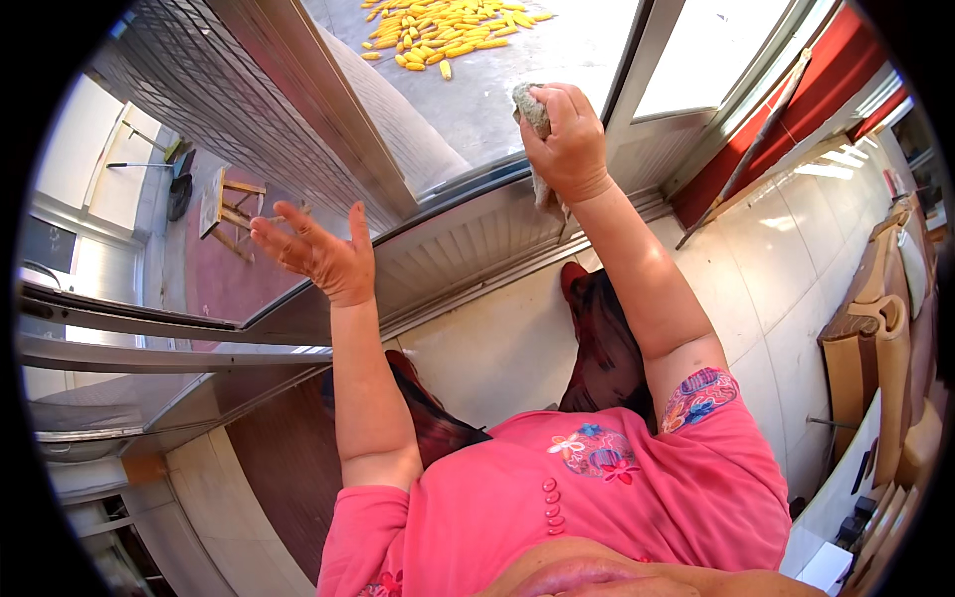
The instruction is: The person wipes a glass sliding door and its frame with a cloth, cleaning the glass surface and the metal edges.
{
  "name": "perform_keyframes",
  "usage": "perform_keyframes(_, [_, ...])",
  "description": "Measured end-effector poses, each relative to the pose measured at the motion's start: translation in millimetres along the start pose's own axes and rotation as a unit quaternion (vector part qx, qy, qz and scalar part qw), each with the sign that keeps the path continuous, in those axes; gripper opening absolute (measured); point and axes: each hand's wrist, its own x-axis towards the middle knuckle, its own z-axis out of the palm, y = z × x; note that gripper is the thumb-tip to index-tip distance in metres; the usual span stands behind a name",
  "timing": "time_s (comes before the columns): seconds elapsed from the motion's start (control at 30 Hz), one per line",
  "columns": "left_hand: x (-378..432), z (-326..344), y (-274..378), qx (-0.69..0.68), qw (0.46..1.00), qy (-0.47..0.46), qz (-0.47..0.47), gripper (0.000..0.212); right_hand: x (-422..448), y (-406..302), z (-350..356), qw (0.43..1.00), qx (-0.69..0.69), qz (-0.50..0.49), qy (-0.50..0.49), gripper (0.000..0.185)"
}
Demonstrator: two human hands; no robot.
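My right hand (565,138) grips a bunched, greyish cloth (531,110) in front of the glass pane (448,97) of a metal-framed window or door. One end of the cloth hangs down below the hand. I cannot tell whether the cloth touches the glass. Raised with its fingers spread, my left hand (321,250) holds nothing and is nearest the metal frame post (358,97) and the pane to its left. Below the glass runs a ribbed lower panel (477,235).
Beyond the glass, many yellow corn cobs (440,30) lie on concrete, and a wooden stool (227,213) stands at left. A stick (753,142) leans by a red curtain (806,112). A brown sofa (873,336) is at right. A dark mat (291,463) covers floor tiles.
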Motion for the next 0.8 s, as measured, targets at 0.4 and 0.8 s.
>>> perform_keyframes(0.4, [-1,-5,3,-0.021,1.000,-0.011,-0.014,0.109,136,-50,19,0.995,0.011,-0.007,0.100,0.020])
perform_keyframes(0.8, [-1,-4,3,-0.036,0.999,-0.005,-0.011,0.109,107,-77,29,0.981,0.024,-0.184,-0.056,0.032])
